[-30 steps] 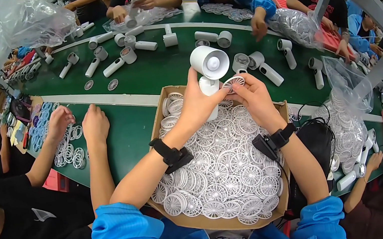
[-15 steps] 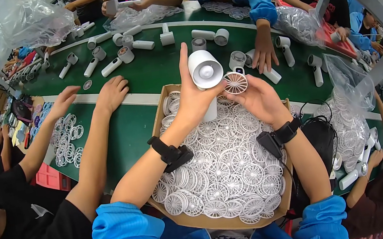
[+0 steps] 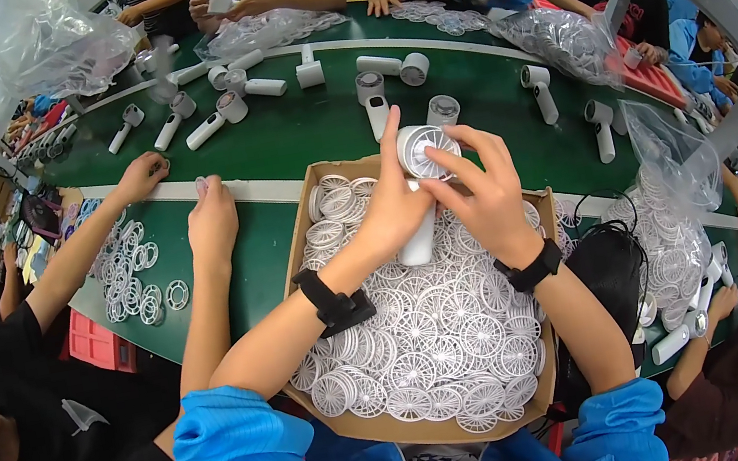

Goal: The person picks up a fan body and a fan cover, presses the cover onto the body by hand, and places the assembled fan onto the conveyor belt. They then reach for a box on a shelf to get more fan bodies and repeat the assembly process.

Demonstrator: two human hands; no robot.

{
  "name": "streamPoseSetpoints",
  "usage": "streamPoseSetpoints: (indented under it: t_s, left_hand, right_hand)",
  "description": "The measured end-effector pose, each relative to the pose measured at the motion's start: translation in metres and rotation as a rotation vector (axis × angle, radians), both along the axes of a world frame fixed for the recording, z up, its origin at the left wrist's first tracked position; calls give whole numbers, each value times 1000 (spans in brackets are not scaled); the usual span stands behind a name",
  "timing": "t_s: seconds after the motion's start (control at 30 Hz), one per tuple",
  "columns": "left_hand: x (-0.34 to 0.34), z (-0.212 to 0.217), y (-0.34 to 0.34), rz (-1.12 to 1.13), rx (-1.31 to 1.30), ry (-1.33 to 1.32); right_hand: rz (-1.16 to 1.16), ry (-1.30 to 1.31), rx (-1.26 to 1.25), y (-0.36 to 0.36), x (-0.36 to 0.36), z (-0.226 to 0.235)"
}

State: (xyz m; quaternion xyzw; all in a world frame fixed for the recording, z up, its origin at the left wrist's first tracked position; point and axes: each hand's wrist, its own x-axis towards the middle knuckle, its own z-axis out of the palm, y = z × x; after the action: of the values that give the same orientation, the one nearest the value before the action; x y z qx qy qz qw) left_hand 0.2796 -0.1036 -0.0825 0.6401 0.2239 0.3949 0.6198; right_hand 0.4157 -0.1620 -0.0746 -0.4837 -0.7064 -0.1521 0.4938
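Observation:
Over a cardboard box (image 3: 392, 425) heaped with round white spoked grilles (image 3: 428, 348), my left hand (image 3: 397, 211) is closed around a white handheld fan (image 3: 417, 244). The fan's round head is turned up toward me, its handle pointing down over the heap. One white spoked grille (image 3: 432, 150) lies against the open face of the head. Fingers of my right hand (image 3: 492, 195) press on this grille at its right side. Whether it sits fully in the rim, I cannot tell.
Beyond the box runs a green conveyor belt (image 3: 294, 131) carrying several white handheld fans (image 3: 215, 129). At the left, a co-worker's hand (image 3: 212, 223) rests near a pile of white rings (image 3: 129, 266). A clear bag of grilles (image 3: 667, 229) lies to the right.
The grille has gone from beside the fan onto its head, pressed by my right hand. The fan has shifted slightly right and down. Across the belt, a co-worker's hand has withdrawn from the fans.

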Motion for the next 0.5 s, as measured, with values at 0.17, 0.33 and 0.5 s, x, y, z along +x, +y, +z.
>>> streamPoseSetpoints:
  t_s: [0.17, 0.33, 0.5]
  left_hand:
    - [0, 1, -5, 2, 89, 88]
    - [1, 3, -9, -49, 34, 73]
    - [0, -2, -6, -82, 24, 52]
  right_hand:
    - [-28, -48, 42, -3, -2, 2]
    - [-42, -58, 61, -3, -4, 2]
    - [-51, -41, 65, -3, -5, 1]
